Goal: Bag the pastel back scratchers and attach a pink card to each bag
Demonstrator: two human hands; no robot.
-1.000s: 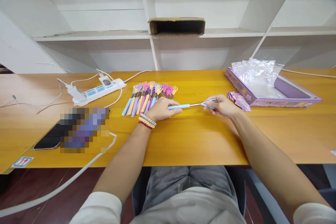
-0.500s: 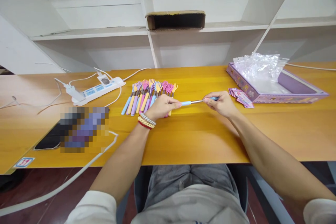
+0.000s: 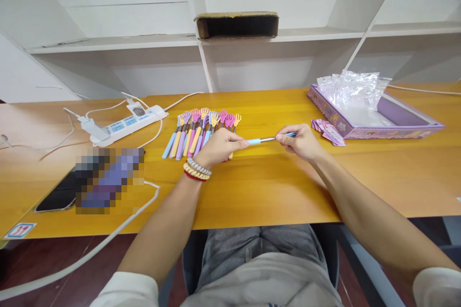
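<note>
Between my hands, a back scratcher (image 3: 255, 142) with a light blue handle and a metal rod lies level above the table. My left hand (image 3: 222, 146) is closed on its handle end. My right hand (image 3: 298, 141) pinches the other end, where a bit of the blue head shows between the fingers. Just behind and left of my left hand, several back scratchers (image 3: 179, 143) lie side by side in a row, with blue, yellow, purple and pink handles and claw-shaped heads pointing away from me. My left hand hides part of the row.
A purple box (image 3: 396, 132) holding clear plastic bags (image 3: 355, 93) stands at the right, with small pink cards (image 3: 331, 133) beside it. On the left are a power strip (image 3: 129, 124) with cables and a dark phone (image 3: 57, 192). A cardboard box (image 3: 237, 26) sits on the shelf.
The view has shifted slightly. Both hands keep hold of the blue back scratcher in nearly the same pose, with no clear change in the things on the table.
</note>
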